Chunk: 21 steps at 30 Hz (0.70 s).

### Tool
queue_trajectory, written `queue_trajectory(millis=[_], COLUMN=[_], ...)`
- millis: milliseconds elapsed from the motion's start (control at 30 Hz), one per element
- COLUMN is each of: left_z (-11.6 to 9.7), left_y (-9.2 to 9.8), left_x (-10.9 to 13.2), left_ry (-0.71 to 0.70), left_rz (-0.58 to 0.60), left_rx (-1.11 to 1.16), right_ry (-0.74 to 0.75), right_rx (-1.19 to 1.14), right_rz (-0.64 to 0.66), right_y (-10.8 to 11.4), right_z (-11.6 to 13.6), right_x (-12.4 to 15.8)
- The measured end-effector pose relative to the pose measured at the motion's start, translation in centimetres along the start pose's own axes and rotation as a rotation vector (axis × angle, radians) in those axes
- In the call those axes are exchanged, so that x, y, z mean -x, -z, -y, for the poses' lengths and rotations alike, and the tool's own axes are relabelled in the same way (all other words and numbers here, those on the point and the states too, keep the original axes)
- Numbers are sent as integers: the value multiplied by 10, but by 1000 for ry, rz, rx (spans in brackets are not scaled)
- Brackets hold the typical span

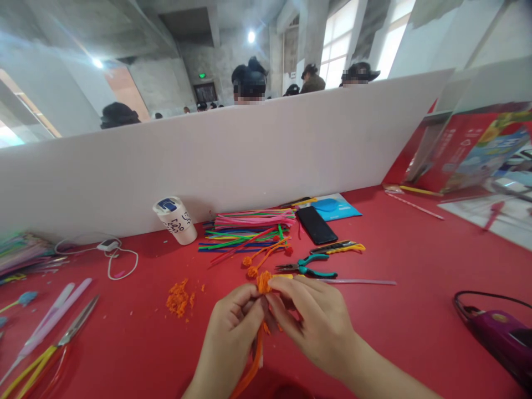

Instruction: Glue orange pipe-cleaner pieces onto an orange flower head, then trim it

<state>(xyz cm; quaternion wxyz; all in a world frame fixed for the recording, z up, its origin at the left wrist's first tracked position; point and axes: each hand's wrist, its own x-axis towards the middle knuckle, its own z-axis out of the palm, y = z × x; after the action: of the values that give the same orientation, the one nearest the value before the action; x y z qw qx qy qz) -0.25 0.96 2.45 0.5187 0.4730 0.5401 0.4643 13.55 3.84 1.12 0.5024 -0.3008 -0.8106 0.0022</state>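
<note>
Near the front middle of the red table, my left hand (235, 327) is closed on an orange pipe cleaner (254, 360) whose tail hangs down toward me. Its upper end is bunched into a fuzzy orange ball (265, 281). From the other side, my right hand (316, 316) pinches this ball between thumb and fingers. Just beyond lie finished-looking orange stems with round heads (252, 271). A heap of orange fuzz clippings (178, 299) sits left of my hands. Teal-handled pliers (307, 267) rest behind my right hand.
A bundle of coloured pipe cleaners (249, 224), a white cup (177, 221) and a black phone (317, 225) stand along the white partition (249, 155). Scissors (62, 349) lie at left, a purple device (499, 338) at right. Other people sit beyond the partition.
</note>
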Motion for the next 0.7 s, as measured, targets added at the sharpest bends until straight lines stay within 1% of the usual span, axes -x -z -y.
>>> queue_trajectory(millis=[167, 333, 467, 533, 633, 700], left_z=[-1, 0, 2, 2, 2, 3], left_y=[1, -1, -4, -5, -6, -7], left_x=[2, 3, 6, 8, 9, 10], left_ry=[-45, -98, -129, -165, -259, -268], left_rz=[-32, -17, -83, -122, -170, -174], left_rx=[-41, -49, -34, -35, -99, -120], right_ry=[-12, 25, 50, 76, 118, 123], right_rx=[-74, -56, -60, -51, -44, -47], right_rz=[-25, -42, -30, -46, -35, -13], right_y=[2, 2, 5, 7, 9, 10], right_z=[3, 2, 2, 2, 1, 1], right_x=[0, 1, 2, 3, 2, 2])
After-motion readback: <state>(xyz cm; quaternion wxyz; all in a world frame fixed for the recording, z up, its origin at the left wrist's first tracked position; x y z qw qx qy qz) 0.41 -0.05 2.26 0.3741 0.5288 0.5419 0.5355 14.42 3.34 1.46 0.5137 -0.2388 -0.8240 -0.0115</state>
